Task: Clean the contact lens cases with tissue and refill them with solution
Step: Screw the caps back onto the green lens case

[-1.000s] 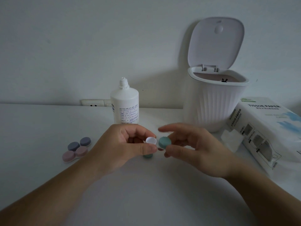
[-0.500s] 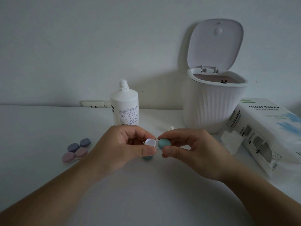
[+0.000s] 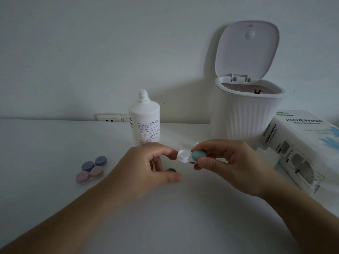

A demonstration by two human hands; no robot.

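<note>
Right hand (image 3: 227,158) pinches the lens case (image 3: 190,156) above the table (image 3: 45,143) — thumb and fingers clamped on its teal-capped side, the white well beside it uncapped. Left hand (image 3: 141,167) is loosely curled; its fingertips are near the well, contact unclear. A dark green cap (image 3: 171,170) lies on the table under the left fingers. Solution bottle (image 3: 145,121) stands behind, uncapped — two closed cases (image 3: 91,169) sit left.

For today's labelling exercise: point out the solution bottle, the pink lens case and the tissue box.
solution bottle (image 3: 146,125), head view, on the printed label at mid-body.
pink lens case (image 3: 89,175), head view, where its two pink caps meet.
tissue box (image 3: 302,129), head view, on the white top face.
</note>
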